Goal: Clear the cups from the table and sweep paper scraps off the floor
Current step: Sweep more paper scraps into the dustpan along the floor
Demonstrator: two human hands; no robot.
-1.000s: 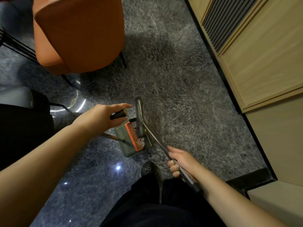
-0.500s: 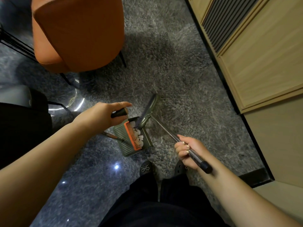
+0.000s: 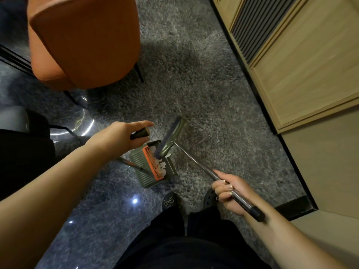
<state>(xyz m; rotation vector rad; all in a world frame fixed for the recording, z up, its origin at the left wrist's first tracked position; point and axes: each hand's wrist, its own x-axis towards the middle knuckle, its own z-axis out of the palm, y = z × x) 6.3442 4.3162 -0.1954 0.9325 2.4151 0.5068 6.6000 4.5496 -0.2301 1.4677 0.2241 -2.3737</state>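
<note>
Broom (image 3: 171,136) over dustpan (image 3: 147,171) — no writing legible.

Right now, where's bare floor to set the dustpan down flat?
Free: the grey rug between the orange chair and the wooden cabinet, and the polished floor left of the shoes. Crowded: around the dustpan, where the broom head, paper scraps and both feet sit close.

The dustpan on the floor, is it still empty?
No, white paper scraps already lie inside the green dustpan, just past its orange comb, where the broom head reaches in.
</note>
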